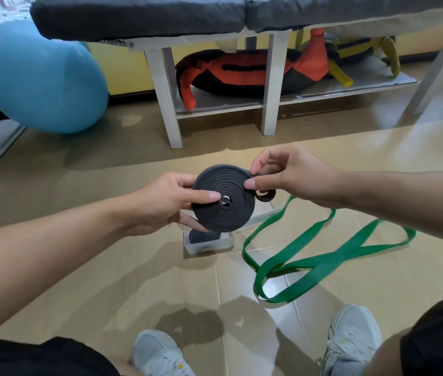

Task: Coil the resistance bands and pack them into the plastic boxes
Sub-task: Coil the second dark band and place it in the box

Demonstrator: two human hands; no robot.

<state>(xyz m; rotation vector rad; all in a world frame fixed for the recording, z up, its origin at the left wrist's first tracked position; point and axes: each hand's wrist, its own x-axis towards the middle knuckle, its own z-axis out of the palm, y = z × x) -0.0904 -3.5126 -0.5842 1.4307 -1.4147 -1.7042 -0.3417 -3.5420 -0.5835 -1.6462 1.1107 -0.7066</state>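
Above tiled floor (133, 280), left hand (168, 202) and right hand (288, 175) pinch the black band coil (224, 202); a loosened grip could let it spring open.

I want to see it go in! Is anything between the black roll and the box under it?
Nothing visible. The black coil, held by the left hand and right hand, is right above the open plastic box, which already has a dark coil inside.
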